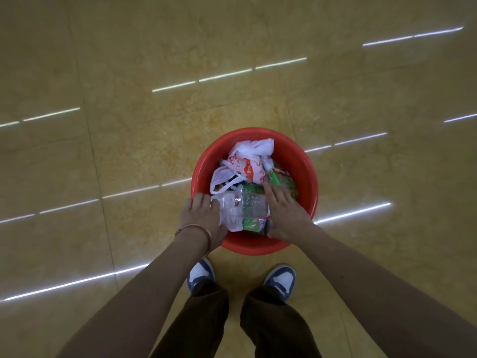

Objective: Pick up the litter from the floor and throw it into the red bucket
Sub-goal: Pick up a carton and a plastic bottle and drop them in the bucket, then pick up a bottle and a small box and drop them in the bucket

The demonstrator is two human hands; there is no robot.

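Floor tiling [129,73] in glossy yellow is filling the view, and the red bucket [307,177] is standing on it just ahead of two blue-and-white shoes [280,280], holding a white-and-orange plastic bag [247,161] and green wrappers [275,177]. A crushed clear bottle [245,208] is lying crosswise over the near side of the bucket, with the left hand [204,215] pressing its left end and the right hand [286,215] pressing its right end, both sets of fingers lying nearly straight against it rather than curling round. A thin bracelet [193,225] is circling the left wrist.
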